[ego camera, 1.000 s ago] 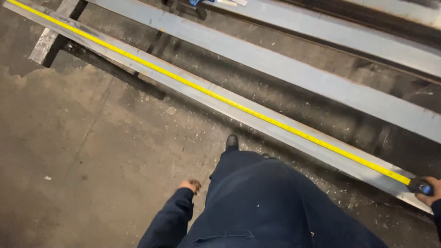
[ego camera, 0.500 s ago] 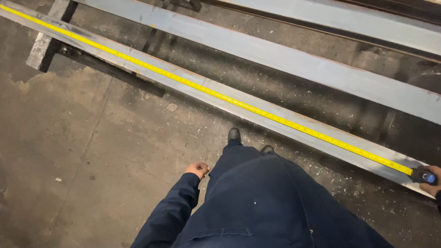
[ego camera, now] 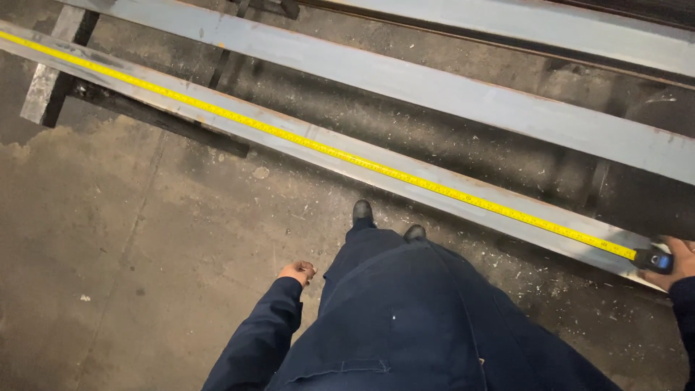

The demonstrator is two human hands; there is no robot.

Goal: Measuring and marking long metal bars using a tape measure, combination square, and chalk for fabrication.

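A long yellow tape measure blade (ego camera: 326, 150) lies stretched along a grey steel beam (ego camera: 239, 134) that runs from the upper left to the lower right. At the beam's right end my right hand (ego camera: 679, 262) grips the dark blue tape measure case (ego camera: 654, 260). My left hand (ego camera: 298, 272) hangs at my side in a dark blue sleeve, fingers curled, holding nothing and touching nothing. My dark blue coverall (ego camera: 413, 318) and black shoes (ego camera: 362, 211) fill the lower middle.
A second, wider grey beam (ego camera: 463, 94) lies parallel behind the first, and a third (ego camera: 579, 32) runs along the top. A cross support (ego camera: 51, 80) sits under the beams at upper left. The concrete floor (ego camera: 123, 261) is stained and littered with small debris.
The view has shifted along the beam. My left hand swung slightly forward beside my leg. My right hand still holds the tape case at the beam's right end.
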